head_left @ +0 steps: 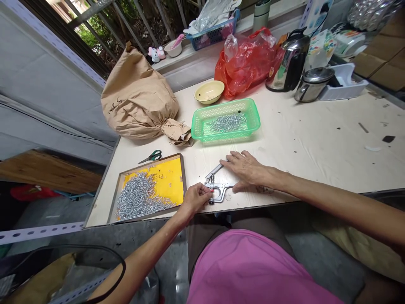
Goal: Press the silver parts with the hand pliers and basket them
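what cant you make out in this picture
In the head view:
Whether the left hand holds a small part: its fingers cover it.
The end of the metal lever: under the right hand.
The brown paper bag's contents: hidden by the paper.
The yellow sheet's full writing: too small, blurred.

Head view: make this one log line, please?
left hand: at silver metal lever tool; right hand: on its lever; nearby: yellow-lined tray, small silver pieces; behind: green plastic basket

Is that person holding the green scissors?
No, the scissors lie on the table, while the left hand and right hand are at the metal tool.
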Demonstrator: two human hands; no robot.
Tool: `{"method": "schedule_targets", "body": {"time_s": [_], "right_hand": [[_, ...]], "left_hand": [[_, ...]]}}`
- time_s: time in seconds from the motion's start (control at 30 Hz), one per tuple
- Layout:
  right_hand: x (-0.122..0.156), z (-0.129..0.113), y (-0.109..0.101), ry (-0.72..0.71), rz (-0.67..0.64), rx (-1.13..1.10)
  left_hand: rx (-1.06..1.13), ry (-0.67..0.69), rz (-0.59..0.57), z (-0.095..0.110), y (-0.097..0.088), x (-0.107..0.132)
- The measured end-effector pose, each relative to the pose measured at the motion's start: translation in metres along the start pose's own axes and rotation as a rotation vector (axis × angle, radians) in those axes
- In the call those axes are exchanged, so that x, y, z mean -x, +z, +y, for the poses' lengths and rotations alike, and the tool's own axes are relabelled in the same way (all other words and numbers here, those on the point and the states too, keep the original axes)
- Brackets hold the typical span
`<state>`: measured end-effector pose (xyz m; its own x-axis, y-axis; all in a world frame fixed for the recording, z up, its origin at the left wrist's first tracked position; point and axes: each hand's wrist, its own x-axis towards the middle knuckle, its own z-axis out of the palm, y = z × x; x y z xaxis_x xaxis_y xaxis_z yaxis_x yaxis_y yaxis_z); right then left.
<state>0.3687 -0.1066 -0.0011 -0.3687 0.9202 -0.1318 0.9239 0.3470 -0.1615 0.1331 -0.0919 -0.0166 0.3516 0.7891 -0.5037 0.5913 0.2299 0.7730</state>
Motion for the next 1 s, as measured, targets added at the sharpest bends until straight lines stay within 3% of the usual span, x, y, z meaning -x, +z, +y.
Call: {"method": "schedule_targets", "body": {"time_s": [0.37, 0.47, 0.57, 0.63, 0.7, 0.83, 1.0], "right_hand": [[0.003, 0.000, 0.001, -0.038, 0.062, -0.002], [0.005, -0.005, -0.003, -0.028, 0.033, -0.014], [0.008, -0.011, -0.008, -0.008, -0.010, -0.035], [0.011, -0.014, -0.010, 0.005, -0.016, -0.054], [0.014, -0.013, -0.009, 0.002, -0.010, -0.076], [0.020, -0.008, -0.008, 0.049, -0.009, -0.062], [0.018, -0.006, -0.017, 0.084, -0.089, -0.027]], "left_hand": [[-0.081, -0.015, 0.054, -0.001, 0.001, 0.002], [-0.243, 0.151, 0.192, 0.005, 0.004, 0.011], [-0.498, 0.478, 0.288, 0.016, 0.011, 0.014], [-0.661, 0.657, 0.242, 0.025, 0.018, 0.008], [-0.800, 0.747, 0.164, 0.034, 0.024, -0.002], [-0.963, 0.745, 0.008, 0.048, 0.028, -0.025], [-1.023, 0.753, -0.049, 0.062, 0.030, -0.037]]}}
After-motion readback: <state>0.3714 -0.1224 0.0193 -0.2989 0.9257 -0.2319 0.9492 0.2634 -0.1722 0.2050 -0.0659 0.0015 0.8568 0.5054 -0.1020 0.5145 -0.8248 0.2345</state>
